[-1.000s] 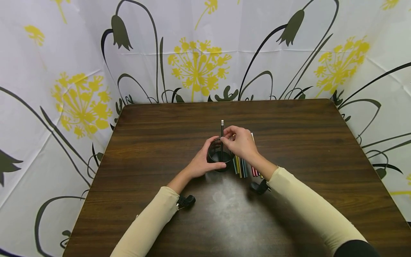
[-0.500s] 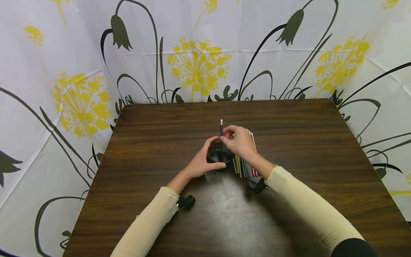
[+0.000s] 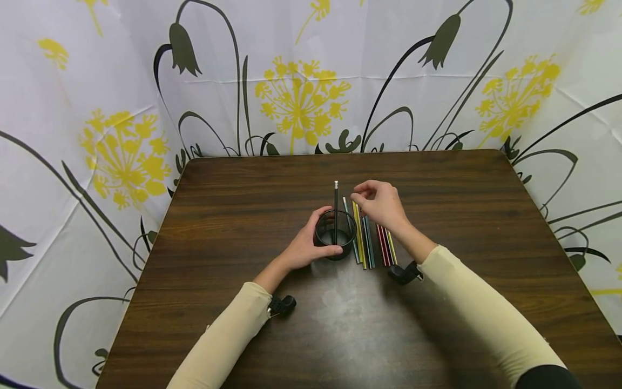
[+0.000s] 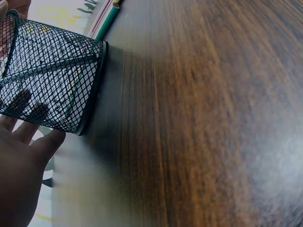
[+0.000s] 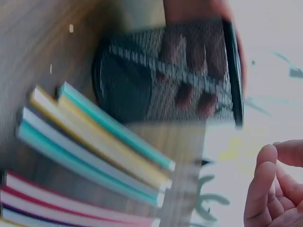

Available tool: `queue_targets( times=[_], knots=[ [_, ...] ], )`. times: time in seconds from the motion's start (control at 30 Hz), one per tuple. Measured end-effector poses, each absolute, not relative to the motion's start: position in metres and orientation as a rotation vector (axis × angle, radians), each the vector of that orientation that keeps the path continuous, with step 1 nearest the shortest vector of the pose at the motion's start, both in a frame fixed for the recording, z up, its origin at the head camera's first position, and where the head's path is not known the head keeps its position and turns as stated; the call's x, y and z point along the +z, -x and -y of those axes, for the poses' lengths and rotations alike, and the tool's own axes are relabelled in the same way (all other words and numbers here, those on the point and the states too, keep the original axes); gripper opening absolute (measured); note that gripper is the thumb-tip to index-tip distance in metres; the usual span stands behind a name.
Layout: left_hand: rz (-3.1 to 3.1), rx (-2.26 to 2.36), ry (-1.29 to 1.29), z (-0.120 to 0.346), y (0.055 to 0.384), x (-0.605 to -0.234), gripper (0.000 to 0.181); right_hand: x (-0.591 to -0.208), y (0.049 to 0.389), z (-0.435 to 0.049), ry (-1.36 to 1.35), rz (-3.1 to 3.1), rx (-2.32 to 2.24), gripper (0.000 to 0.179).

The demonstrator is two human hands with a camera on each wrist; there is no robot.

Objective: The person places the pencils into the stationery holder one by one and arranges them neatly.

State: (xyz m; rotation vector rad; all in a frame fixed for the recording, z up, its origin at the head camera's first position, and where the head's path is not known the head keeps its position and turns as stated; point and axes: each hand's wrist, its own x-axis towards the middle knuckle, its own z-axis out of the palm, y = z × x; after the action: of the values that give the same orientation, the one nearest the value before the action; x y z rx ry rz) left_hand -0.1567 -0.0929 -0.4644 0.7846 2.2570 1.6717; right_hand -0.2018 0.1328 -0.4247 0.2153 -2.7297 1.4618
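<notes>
My left hand (image 3: 305, 246) grips a black mesh pencil cup (image 3: 346, 237), thumb on the near side. The left wrist view shows fingers (image 4: 47, 142) against the mesh wall of the cup (image 4: 52, 75). A black pencil (image 3: 336, 202) with a white eraser end stands upright in the cup. My right hand (image 3: 381, 205) hovers above the far ends of pencils lying right of the cup. Its fingers are loosely curled, thumb near the forefinger, with nothing held between them in the right wrist view (image 5: 277, 189). Closest to the cup lie teal, yellow and grey-blue pencils (image 5: 104, 137).
A second group of red, dark and yellow pencils (image 3: 384, 246) lies farther right. Everything stands on a dark wood table (image 3: 243, 216). A white curtain (image 3: 301, 32) with yellow and grey flowers hangs behind the table's far edge.
My right hand has let go of the black pencil and moved right, to above the loose pencils. The pencil stays standing in the cup; my left hand has kept its place.
</notes>
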Motion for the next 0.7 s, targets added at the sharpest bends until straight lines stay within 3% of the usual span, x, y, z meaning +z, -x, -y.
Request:
queue_targets(
  times=[0.3,0.7],
  knots=[
    [-2.266,1.672,-0.801,0.093,0.156,-0.464,0.090,-0.451,0.215,-0.182,0.045,2.892,1.425,0.021],
    [-2.287,1.649,-0.790,0.092,0.155,-0.464,0.090,-0.487,0.216,-0.209,0.126,3.087,1.362,0.021]
  ],
)
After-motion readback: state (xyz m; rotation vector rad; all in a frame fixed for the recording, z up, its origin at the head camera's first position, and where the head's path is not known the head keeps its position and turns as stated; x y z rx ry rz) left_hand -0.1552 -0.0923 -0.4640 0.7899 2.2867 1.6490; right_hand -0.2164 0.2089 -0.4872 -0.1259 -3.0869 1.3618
